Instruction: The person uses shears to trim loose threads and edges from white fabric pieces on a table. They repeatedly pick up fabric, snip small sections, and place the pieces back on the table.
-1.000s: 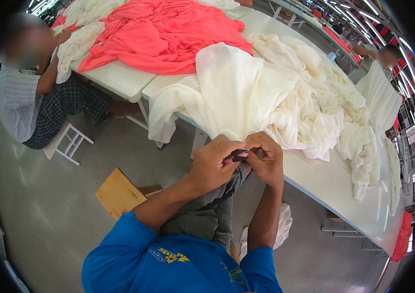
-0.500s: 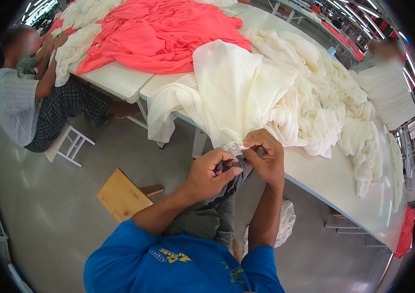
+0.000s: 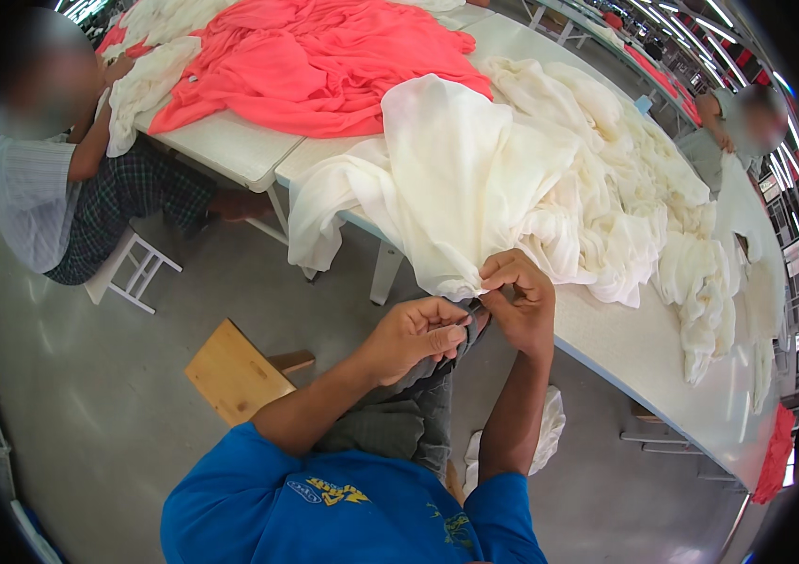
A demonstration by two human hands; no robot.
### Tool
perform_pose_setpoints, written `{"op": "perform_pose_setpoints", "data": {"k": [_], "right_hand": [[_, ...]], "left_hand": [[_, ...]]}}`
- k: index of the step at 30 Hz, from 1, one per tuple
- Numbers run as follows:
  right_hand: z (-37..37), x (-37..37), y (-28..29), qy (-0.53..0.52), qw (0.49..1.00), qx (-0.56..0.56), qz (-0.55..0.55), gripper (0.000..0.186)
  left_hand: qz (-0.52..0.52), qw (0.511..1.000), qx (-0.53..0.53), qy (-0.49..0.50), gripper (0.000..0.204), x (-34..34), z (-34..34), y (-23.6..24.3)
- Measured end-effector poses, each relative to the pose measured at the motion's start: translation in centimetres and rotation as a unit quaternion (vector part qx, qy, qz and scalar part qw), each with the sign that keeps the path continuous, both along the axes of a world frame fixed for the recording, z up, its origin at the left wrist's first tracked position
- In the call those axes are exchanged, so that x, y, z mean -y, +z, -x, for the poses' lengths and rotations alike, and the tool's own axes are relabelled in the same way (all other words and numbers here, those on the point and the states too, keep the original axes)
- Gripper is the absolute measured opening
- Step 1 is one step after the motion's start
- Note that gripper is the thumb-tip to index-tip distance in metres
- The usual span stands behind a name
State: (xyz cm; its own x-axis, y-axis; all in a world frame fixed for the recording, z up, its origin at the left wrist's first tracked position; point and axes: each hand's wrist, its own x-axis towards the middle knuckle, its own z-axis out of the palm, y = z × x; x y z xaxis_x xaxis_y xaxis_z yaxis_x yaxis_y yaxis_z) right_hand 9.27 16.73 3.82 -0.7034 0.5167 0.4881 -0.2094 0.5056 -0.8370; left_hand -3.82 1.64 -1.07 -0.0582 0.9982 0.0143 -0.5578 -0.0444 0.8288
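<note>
My right hand (image 3: 520,296) pinches the gathered lower edge of a cream-white sheer cloth (image 3: 446,179). That cloth hangs off the table's near edge, its upper part lying on the table. Just left of the pinched edge is my left hand (image 3: 415,340), its fingers curled together and the thumb pointing toward the cloth. It stands slightly apart from the fabric. What it holds, if anything, is hidden by the fingers.
Heaped cream cloth (image 3: 606,179) and coral-red cloth (image 3: 324,66) cover much of the long white table (image 3: 625,329). A wooden stool (image 3: 235,371) stands at my left. One person (image 3: 52,202) sits at far left; another person (image 3: 710,132) handles cloth at far right.
My left hand has drawn slightly down from the cloth's edge, and the dark and pink thing in it no longer shows. My right hand keeps its pinch. The person at right now lifts cream cloth.
</note>
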Motion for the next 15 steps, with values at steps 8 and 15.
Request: {"op": "perform_pose_setpoints", "data": {"k": [8,15], "right_hand": [[-0.2,-0.2,-0.1,0.024,1.000,-0.003,0.017,0.020],[-0.3,-0.2,-0.1,0.035,0.999,-0.006,0.038,0.020]], "left_hand": [[-0.016,0.991,0.125,-0.049,0.032,-1.1,0.2,-0.4],[-0.022,0.984,0.160,-0.079,0.031,-1.4,0.4,-0.9]]}}
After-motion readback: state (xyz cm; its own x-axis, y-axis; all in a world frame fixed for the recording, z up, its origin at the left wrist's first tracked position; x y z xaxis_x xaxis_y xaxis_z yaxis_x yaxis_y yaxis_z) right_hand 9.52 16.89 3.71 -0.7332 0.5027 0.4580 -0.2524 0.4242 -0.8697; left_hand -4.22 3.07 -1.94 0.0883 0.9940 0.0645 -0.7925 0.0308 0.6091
